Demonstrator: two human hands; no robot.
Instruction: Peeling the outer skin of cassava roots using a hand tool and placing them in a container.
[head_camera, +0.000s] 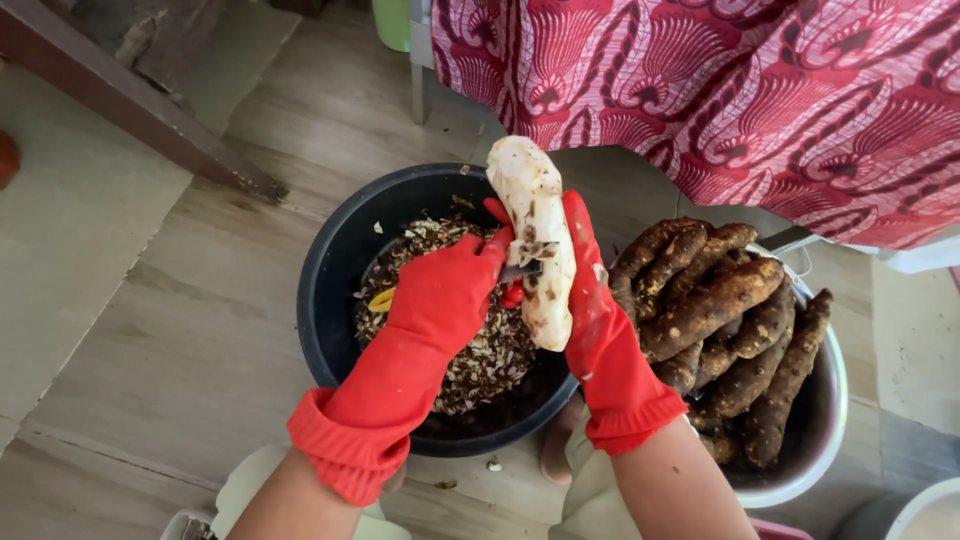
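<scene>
While the right hand (592, 300) wraps its red-gloved fingers around the back of a pale, mostly peeled root (535, 235) and holds it upright over the black basin (330, 290), I see the left hand (450, 290) closed on a small knife (520, 270) whose blade lies against the root's middle. Both hands are shut on what they carry — no slack that I can make out. The root still shows brown flecks near the blade and along its lower half.

The risk, as I judge it, sits in the knife: the blade lies close to the right thumb, and if it skids on the wet white flesh it could cut into the glove. The root could also slip from the rubber grip and drop into the peelings (480, 360) that fill the basin. Just right of the basin, a white bowl (830, 400) is heaped with unpeeled brown roots (730, 330); the topmost ones lean out over the rim, so a knock from the right forearm might roll one off.

The floor (180, 330) is pale wood-look planking with a few scraps on it — a dark beam (130, 110) crosses the upper left, and a red patterned cloth (760, 90) hangs across the top.
</scene>
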